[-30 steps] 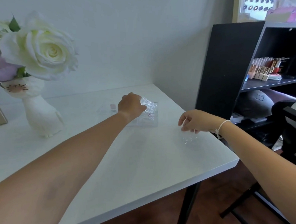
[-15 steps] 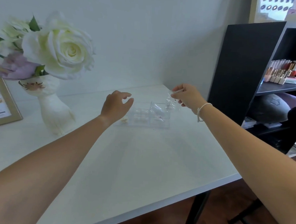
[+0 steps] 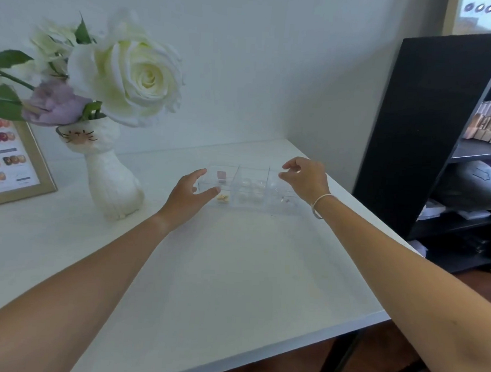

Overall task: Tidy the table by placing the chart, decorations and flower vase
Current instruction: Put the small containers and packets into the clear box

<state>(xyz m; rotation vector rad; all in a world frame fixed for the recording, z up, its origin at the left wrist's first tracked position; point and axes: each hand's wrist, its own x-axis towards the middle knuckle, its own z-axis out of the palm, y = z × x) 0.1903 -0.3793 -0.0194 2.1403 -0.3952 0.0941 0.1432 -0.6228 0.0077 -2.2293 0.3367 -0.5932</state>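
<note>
A clear plastic organiser box (image 3: 251, 186) with small compartments stands near the back right of the white table (image 3: 234, 270). It holds tiny decorations: a pink piece, white beads, a gold bit. My left hand (image 3: 188, 194) is open at the box's left end, thumb and fingers against its wall. Above the box's right end hovers my right hand (image 3: 306, 177), fingers loosely apart and empty. A white cat-shaped vase (image 3: 111, 178) with white and purple flowers stands to the left. The gold-framed nail colour chart (image 3: 9, 159) leans at the far left edge.
A black shelf unit (image 3: 440, 133) stands right of the table, with rows of small bottles and dark items on its shelves. The wall runs close behind the box. The table's front edge drops to a wooden floor.
My right hand carried a small clear packet from the table's right side to the box and now holds nothing. My left hand left the box top and opened at its left end.
</note>
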